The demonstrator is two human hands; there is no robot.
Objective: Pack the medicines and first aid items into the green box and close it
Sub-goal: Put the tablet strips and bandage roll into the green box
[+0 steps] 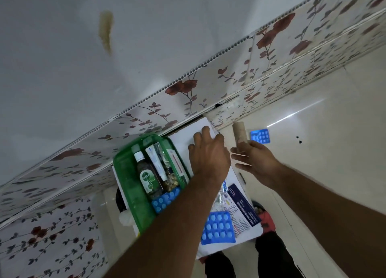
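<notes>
A white board [183,140] is seen on the floor with the open green box [133,196] sat at its left edge, the left hand [208,154] laid flat, fingers spread, while a tan roll [240,135] is gripped by the right hand [257,158].

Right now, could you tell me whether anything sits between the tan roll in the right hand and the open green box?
Yes. The left hand and its forearm lie flat on the white lid, directly between the tan roll held by the right hand and the green box. Nothing else visibly blocks that path.
</notes>
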